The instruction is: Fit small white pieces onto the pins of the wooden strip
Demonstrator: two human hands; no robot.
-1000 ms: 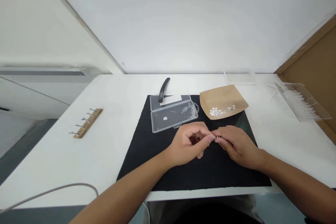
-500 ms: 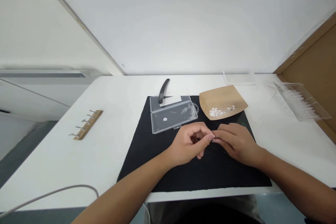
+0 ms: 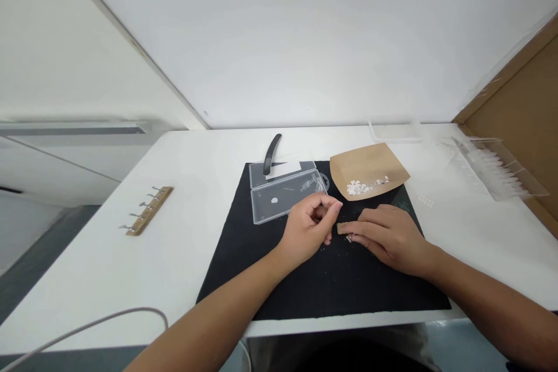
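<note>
Over the black mat [image 3: 305, 296], my left hand [image 3: 308, 222] is closed, thumb tip against the index finger; whatever is in that pinch is too small to make out. To its right, my right hand [image 3: 387, 238] presses on a small wooden block [image 3: 340, 228], most of which its fingers hide. A tiny metal piece [image 3: 349, 238] shows by the right thumb. Behind my left hand lies an open clear plastic case [image 3: 265, 206] with thin clear pieces and a white dot inside. The brown paper tray [image 3: 370, 160] behind my right hand holds small white bits.
A dark curved tool [image 3: 272, 154] and a white card [image 3: 283, 170] lie on the case lid. At the left is a wooden strip [image 3: 150, 211] with several metal pieces. Clear plastic trays [image 3: 501, 171] stand at the right; a cable [image 3: 108, 311] runs along the front left.
My left hand has moved up and left, away from my right hand, and the fingertips are now apart. The wooden block under my right fingers has come into sight.
</note>
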